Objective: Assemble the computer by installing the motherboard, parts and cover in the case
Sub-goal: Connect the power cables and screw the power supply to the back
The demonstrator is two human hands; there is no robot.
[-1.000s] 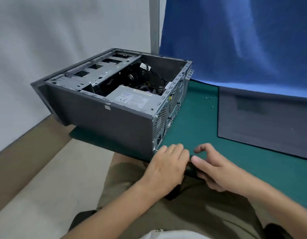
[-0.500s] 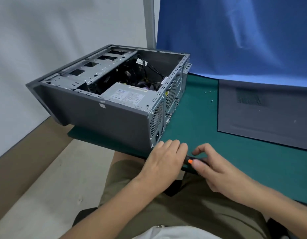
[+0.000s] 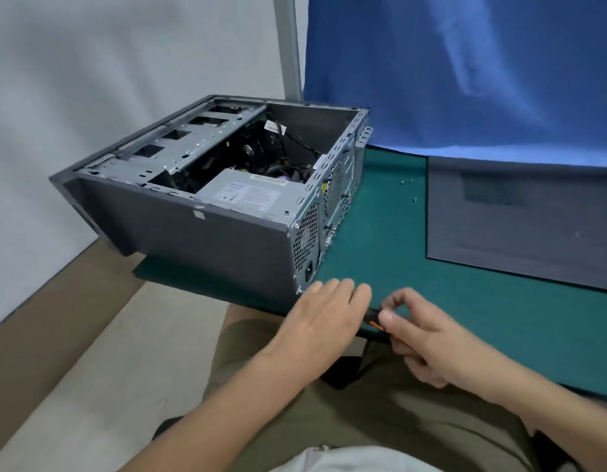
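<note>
Dark grey case (image 3: pixel 193 240), green mat (image 3: pixel 380 240), blue cloth (image 3: pixel 465 80), grey mesh-patched cover (image 3: pixel 520 233), black-and-orange tool (image 3: pixel 373 319).

case (image 3: pixel 200 247) open on mat (image 3: pixel 380 253) | R hand (image 3: pixel 428 345) pinches blk/orange tool (image 3: pixel 373 320) | L hand (image 3: pixel 322 318) rests on it

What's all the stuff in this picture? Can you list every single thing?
computer case: one, dark grey, top open, on the left of the mat
power supply: one, silver, inside the case at its near corner
cables: several, black, inside the case
mat: one, green, under everything
cover: one, dark grey, flat on the right of the mat
screws: a few, silver, between the case and the cover
cloth: one, blue, hanging behind
pole: one, grey, behind the case
tool: one, black and orange, at the mat's near edge, mostly hidden
left hand: resting over the tool's end
right hand: its fingers pinch the tool
</note>
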